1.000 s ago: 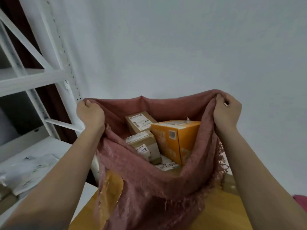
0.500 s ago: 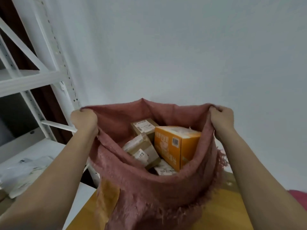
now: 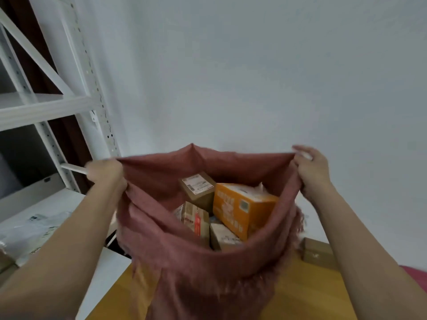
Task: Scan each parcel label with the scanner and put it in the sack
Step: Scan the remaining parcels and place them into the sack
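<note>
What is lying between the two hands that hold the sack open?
In the head view, the left hand and right hand stretch the pink sack's open mouth between them. Inside lie an orange box and brown parcels.

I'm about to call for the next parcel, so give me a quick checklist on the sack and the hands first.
1. Sack mouth held open: ok.
2. Left hand grips the rim: ok.
3. Right hand grips the rim: ok.
4. Room left above the orange box and brown parcels: ok.
5. Scanner within reach: cannot tell, none in view.
6. Next parcel at hand: ok, small brown box on the table beside the sack.
</note>
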`<state>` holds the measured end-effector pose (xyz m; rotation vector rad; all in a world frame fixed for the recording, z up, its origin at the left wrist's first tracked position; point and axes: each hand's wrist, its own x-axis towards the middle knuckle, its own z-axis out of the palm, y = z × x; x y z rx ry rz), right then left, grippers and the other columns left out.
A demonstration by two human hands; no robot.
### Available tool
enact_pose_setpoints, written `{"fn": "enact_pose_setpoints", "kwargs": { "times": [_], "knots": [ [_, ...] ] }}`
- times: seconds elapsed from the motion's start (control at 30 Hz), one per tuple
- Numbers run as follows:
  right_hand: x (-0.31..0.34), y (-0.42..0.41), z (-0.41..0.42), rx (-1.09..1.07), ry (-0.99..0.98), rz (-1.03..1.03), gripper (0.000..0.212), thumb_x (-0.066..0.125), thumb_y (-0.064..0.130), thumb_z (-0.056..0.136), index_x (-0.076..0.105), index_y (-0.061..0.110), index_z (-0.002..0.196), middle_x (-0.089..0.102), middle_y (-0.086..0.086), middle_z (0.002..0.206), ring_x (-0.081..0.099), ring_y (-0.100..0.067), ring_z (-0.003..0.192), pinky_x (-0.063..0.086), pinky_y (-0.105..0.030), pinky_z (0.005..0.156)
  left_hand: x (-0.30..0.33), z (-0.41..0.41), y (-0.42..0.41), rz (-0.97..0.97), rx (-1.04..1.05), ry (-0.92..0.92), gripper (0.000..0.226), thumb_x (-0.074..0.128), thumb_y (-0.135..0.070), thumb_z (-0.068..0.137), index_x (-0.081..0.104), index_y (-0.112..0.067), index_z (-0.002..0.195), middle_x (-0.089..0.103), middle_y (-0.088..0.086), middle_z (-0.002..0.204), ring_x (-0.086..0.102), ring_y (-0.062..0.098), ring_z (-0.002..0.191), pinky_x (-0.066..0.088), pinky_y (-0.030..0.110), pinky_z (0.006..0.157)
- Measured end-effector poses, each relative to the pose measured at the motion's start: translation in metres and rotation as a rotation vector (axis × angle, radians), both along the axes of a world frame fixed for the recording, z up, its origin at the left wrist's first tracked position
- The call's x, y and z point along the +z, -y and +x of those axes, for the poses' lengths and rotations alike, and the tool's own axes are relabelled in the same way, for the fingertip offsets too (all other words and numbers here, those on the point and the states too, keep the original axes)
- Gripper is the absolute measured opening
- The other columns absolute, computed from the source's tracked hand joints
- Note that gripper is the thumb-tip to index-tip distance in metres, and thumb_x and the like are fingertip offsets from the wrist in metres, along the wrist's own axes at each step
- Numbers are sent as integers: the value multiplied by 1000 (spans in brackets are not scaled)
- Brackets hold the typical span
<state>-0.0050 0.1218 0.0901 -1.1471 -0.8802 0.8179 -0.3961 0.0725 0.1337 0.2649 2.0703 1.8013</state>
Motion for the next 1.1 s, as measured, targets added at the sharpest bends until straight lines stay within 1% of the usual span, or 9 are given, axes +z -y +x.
{"fn": "enact_pose_setpoints", "kwargs": {
  "times": [0.07,0.13,0.2,0.27,0.4,0.53,0.77,0.93,1.1],
  "knots": [
    [13,3,7,-65,-95,116,30,46,4,95,67,26,93,51,-3,63,47,-7,47,43,-19,46,4,-10,0,-164,-20,-205,76,-10,-23,78,42,-33,133,56,-11,102,54,9,103,45,13,74],
    [11,4,12,-102,-131,93,31,43,5,97,65,25,93,56,-6,76,52,-11,61,46,-26,58,4,-22,0,-229,-1,-313,51,16,-17,97,44,-14,141,58,4,119,53,18,117,47,17,83],
    [-11,7,10,-110,-49,-59,30,39,3,96,65,18,100,60,-11,96,55,-15,70,46,-27,60,-16,-22,6,-76,-68,-95,42,40,-14,99,47,-2,138,53,17,135,52,31,125,50,20,63],
    [-35,11,4,-97,24,-174,28,42,3,94,66,13,107,62,-9,91,55,-14,64,44,-26,53,-41,-17,4,-40,-89,-45,41,45,-15,98,48,-1,136,52,20,137,54,35,122,42,27,53],
    [-60,21,6,-37,171,-289,25,50,4,87,66,13,105,64,-7,82,57,-19,62,45,-29,52,-65,-4,4,-219,-72,-212,46,52,-5,85,48,5,129,54,23,131,60,39,110,51,40,86],
    [-68,30,11,-29,412,-369,25,57,7,84,59,14,108,62,-10,110,57,-25,96,50,-40,84,-66,20,5,-387,-122,-434,62,59,-4,74,34,-1,131,32,23,139,39,40,122,39,48,99],
    [-85,57,31,28,483,-492,65,53,5,86,33,18,146,54,-14,125,52,-20,88,44,-27,61,-69,77,-1,-223,-275,-953,64,58,-6,68,35,-8,128,27,18,136,28,38,121,27,49,100],
    [-100,83,56,99,410,-531,65,66,18,87,34,18,144,58,-4,99,62,-29,100,54,-41,87,-76,128,-5,-186,-408,-1082,51,61,-16,72,41,-10,119,30,17,131,30,41,122,25,53,106],
    [-108,102,90,183,389,-497,67,69,47,85,40,23,140,56,-8,122,59,-26,109,50,-46,97,-91,182,4,-161,-437,-1248,46,59,-14,72,47,-7,116,35,22,134,32,43,124,22,54,109]
  ]
}}
